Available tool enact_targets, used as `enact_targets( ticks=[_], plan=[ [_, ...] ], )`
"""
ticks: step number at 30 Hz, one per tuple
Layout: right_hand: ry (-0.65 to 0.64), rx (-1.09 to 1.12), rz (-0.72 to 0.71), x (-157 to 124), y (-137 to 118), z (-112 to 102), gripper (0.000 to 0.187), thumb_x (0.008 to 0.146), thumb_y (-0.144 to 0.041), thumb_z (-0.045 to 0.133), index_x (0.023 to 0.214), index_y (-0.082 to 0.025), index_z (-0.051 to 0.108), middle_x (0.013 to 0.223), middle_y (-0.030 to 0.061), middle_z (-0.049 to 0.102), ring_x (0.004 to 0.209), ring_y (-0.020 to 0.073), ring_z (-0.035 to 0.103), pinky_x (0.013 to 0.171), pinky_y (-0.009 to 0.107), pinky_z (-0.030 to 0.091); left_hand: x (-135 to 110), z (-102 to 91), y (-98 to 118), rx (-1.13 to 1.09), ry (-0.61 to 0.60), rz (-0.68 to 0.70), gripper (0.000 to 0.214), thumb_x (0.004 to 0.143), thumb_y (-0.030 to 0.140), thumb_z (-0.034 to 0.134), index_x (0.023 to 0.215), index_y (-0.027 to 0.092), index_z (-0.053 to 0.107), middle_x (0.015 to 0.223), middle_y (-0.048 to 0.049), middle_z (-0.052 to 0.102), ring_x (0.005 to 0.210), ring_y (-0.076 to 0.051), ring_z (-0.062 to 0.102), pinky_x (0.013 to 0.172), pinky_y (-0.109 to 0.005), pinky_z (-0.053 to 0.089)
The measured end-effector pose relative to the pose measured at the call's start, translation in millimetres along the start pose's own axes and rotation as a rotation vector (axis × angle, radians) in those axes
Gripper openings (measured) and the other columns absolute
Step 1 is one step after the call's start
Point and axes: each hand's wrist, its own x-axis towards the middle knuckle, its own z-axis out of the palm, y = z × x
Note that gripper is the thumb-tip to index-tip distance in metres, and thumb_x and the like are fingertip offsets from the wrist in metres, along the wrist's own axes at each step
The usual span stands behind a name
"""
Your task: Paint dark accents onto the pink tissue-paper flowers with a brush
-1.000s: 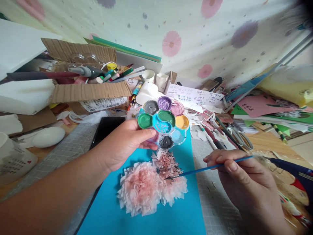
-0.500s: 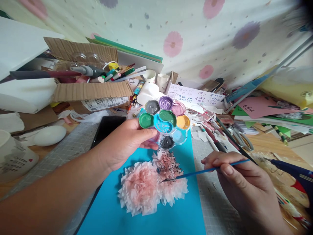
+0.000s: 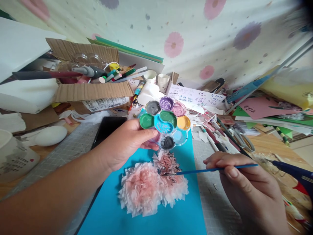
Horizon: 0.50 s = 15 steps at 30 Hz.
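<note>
A flower-shaped paint palette (image 3: 164,123) with several wells of colour is gripped at its left edge by my left hand (image 3: 133,135). My right hand (image 3: 246,182) pinches a thin blue paintbrush (image 3: 202,170), its dark tip against the pink tissue-paper pompoms. Of these, the larger round pompom (image 3: 140,189) is pale pink and white. The pompom piece beside it (image 3: 171,166) carries black marks on its petal edges. Both rest on a blue sheet (image 3: 186,215) below the palette.
Behind the palette stand a cardboard box (image 3: 93,91) of markers and tools, paper cups (image 3: 162,81) and a handwritten note (image 3: 195,94). A black phone (image 3: 110,127) lies left of the blue sheet. Scissors (image 3: 244,138) and a blue glue gun (image 3: 293,171) are at right.
My right hand has shifted slightly right with the paintbrush, which now lies closer to level, its tip a little higher on the marked pompom. My left hand and the palette stay nearly still.
</note>
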Motion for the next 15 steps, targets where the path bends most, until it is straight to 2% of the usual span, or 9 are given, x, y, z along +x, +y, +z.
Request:
enact_targets(
  ticks=[3, 7, 12, 15],
  plan=[
    [-0.014, 0.017, 0.017, 0.1, 2.0, -1.2, 0.017, 0.097, -0.019, 0.059, 0.105, -0.024, 0.073, 0.092, 0.0037, 0.073, 0.098, 0.0201, 0.068, 0.088, 0.03, 0.058, -0.7, -0.5, -0.5, 0.001, -0.003, 0.004, 0.018, 0.072, 0.035, 0.082, 0.074, 0.02, 0.072, 0.079, -0.005, 0.071, 0.082, -0.024, 0.066, 0.07, -0.038, 0.058],
    [0.005, -0.024, 0.072, 3.3, 1.9, 0.6, 0.016, 0.097, -0.02, 0.059, 0.102, -0.024, 0.074, 0.095, 0.0024, 0.075, 0.096, 0.0168, 0.069, 0.087, 0.024, 0.057, -0.9, -0.7, -0.5, -0.006, -0.008, -0.003, 0.017, 0.072, 0.035, 0.082, 0.076, 0.02, 0.073, 0.079, -0.0045, 0.071, 0.08, -0.023, 0.065, 0.069, -0.036, 0.058],
    [0.061, 0.034, 0.049, 7.0, 1.2, 3.0, 0.013, 0.096, -0.023, 0.063, 0.099, -0.024, 0.075, 0.089, 0.0007, 0.075, 0.089, 0.0148, 0.069, 0.083, 0.021, 0.057, 0.8, 0.2, 0.2, -0.007, -0.01, 0.002, 0.018, 0.072, 0.034, 0.082, 0.074, 0.02, 0.072, 0.078, -0.0042, 0.07, 0.08, -0.022, 0.066, 0.069, -0.035, 0.058],
    [0.039, 0.019, 0.097, 5.8, 3.5, 1.0, 0.015, 0.096, -0.023, 0.061, 0.098, -0.024, 0.076, 0.091, 0.0012, 0.075, 0.09, 0.0146, 0.068, 0.083, 0.021, 0.056, 0.4, 0.6, 0.9, -0.004, -0.008, -0.001, 0.019, 0.072, 0.035, 0.082, 0.073, 0.02, 0.072, 0.077, -0.0041, 0.07, 0.078, -0.022, 0.066, 0.069, -0.036, 0.058]
  ],
)
